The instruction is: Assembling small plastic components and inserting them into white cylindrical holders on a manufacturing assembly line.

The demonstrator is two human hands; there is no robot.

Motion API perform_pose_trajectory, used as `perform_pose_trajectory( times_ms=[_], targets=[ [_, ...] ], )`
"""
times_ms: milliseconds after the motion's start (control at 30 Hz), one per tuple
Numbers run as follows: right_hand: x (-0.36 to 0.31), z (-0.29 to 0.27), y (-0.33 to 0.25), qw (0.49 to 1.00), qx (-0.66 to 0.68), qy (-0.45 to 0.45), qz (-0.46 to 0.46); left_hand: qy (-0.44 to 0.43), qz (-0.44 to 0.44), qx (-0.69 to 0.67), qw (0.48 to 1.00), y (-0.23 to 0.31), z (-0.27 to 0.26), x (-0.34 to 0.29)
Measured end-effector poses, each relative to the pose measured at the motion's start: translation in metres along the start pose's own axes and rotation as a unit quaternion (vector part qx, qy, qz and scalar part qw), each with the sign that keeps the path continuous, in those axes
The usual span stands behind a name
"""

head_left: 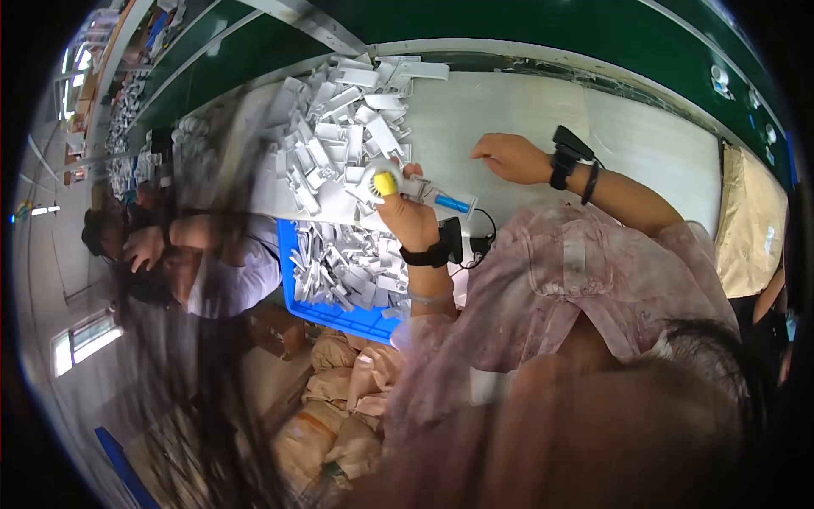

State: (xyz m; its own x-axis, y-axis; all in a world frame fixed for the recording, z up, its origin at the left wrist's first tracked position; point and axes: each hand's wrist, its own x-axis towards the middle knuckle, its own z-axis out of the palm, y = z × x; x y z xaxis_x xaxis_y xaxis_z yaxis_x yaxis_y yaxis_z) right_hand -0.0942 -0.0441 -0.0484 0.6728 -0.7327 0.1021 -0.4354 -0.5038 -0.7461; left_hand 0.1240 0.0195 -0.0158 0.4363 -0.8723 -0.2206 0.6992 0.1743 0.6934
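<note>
The left forearm (432, 293) stands nearly upright in the view, carrying the left hand (409, 220) at its top with the digits bent inward in a grip, one fingertip (413, 170) showing beyond the rest. The right forearm (632, 197) slants in from the right, bent at the elbow, and the right hand (514, 158) reaches leftward with its back turned up, fingers (485, 148) loosely curved and close together, well apart from the left hand.
</note>
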Motion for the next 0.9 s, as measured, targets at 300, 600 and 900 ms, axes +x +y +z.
perform_pose_trajectory(
  times_ms=[300, 600, 900],
  targets=[
    [0.133, 0.133, -0.039, 0.957, -0.169, -0.006, -0.236, 0.174, 0.126, -0.013, 0.977, 0.017, -0.066, -0.056],
    [0.163, 0.119, -0.039, 0.904, -0.323, -0.188, -0.21, 0.175, 0.11, -0.029, 0.978, 0.01, -0.065, -0.066],
    [0.024, -0.029, 0.067, 0.941, -0.244, -0.059, -0.227, 0.073, -0.004, -0.006, 0.997, -0.008, -0.005, -0.03]
  ],
)
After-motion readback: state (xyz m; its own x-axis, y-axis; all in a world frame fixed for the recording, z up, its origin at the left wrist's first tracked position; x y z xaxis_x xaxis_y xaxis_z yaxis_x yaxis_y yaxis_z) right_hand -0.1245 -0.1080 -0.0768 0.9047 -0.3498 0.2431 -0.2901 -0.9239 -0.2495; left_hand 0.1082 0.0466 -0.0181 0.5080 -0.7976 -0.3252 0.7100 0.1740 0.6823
